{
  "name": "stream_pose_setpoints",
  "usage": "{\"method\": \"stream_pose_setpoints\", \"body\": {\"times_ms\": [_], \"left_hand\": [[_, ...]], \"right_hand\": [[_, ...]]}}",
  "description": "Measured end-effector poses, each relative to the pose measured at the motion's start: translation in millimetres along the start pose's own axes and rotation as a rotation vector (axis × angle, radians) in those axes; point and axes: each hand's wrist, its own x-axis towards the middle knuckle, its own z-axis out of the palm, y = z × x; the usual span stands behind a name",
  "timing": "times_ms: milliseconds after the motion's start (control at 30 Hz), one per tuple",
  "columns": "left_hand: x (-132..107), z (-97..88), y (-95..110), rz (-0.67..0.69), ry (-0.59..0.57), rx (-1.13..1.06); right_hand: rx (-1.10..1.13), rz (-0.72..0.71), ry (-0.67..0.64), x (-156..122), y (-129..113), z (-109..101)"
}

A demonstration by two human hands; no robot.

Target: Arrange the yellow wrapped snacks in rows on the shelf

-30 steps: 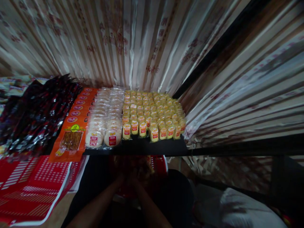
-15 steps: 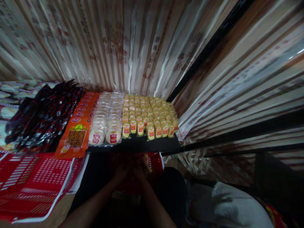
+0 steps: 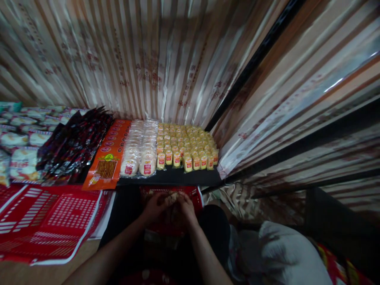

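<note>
My left hand [image 3: 154,206] and my right hand [image 3: 185,206] meet above a red basket [image 3: 194,193] between my knees. Pinched between the fingers of both is a small pale-yellow packet [image 3: 171,198], its label too dark to read. It resembles the small yellow snack packets [image 3: 197,162] standing in rows on the black shelf [image 3: 172,178] just ahead. What lies lower in the basket is mostly lost in shadow.
Left of the yellow packets stand round white wrapped cakes [image 3: 147,166], an orange snack bag [image 3: 103,170], dark shiny packets [image 3: 74,146] and white bags [image 3: 25,164]. Another red basket [image 3: 68,213] is at lower left. A white sack [image 3: 287,253] lies at right; striped sheeting [image 3: 178,59] hangs behind.
Both hands have risen out of the dark basket, bringing the pale-yellow packet up into view between them. My view has shifted slightly to the left.
</note>
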Motion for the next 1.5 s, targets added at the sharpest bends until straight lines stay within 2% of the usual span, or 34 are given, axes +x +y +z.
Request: {"method": "stream_pose_setpoints", "body": {"times_ms": [133,300,500,833,933,1033,1100,1233,1333,1433,1500], "left_hand": [[-6,-3.0,15,0.112,0.022,0.205],[-10,-2.3,24,0.206,0.033,0.252],[-4,-6.0,35,0.181,0.103,0.255],[20,-12.2,63,0.128,0.071,0.158],[26,-11.6,70,0.099,0.056,0.136],[32,-9.7,76,0.141,0.088,0.172],[36,-7.4,77,0.157,0.109,0.187],[46,-0.5,76,0.104,0.097,0.16],[54,4.1,78,0.097,0.15,0.207],[62,6.6,85,0.13,0.229,0.302],[69,7.5,90,0.151,0.259,0.365]], "right_hand": [[0.158,0.094,-0.023,-7,-15,2],[0.092,0.09,-0.079,-10,-23,3],[0.113,0.09,-0.095,-12,-30,3],[0.095,-0.12,-0.194,-11,-51,0],[0.172,-0.129,-0.185,-10,-56,2],[0.216,-0.117,-0.178,-9,-61,3],[0.219,-0.11,-0.193,-8,-62,3],[0.152,-0.148,-0.214,-3,-63,2],[-0.015,-0.221,-0.104,1,-64,2],[-0.227,-0.419,0.134,4,-66,1],[-0.331,-0.564,0.215,6,-68,2]]}}
